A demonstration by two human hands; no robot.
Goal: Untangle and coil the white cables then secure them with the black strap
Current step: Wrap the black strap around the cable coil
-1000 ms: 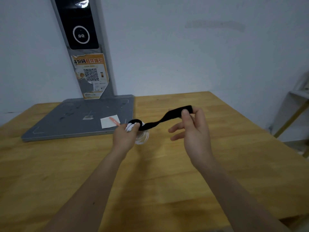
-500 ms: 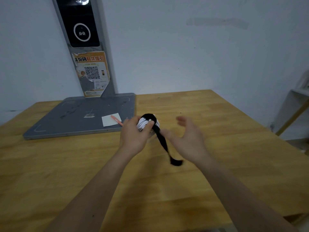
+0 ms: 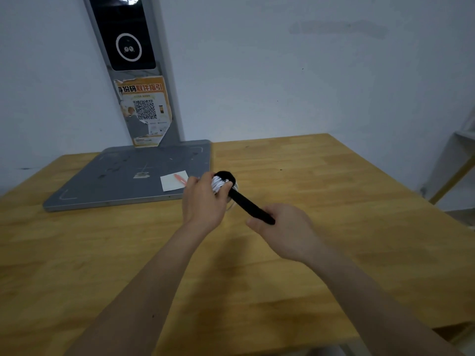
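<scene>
Step in hand: strapping. Left hand grips coiled white cable bundle above wooden desk; right hand pinches black fabric strap tail, pulled taut. Next, likely: wrap tail round, press closed

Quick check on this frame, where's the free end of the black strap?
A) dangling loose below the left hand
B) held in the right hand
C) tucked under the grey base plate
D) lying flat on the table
B: the black strap runs taut from the white cables gripped in the left hand down to the right hand, whose fingers are curled around its end, above the table.
</scene>
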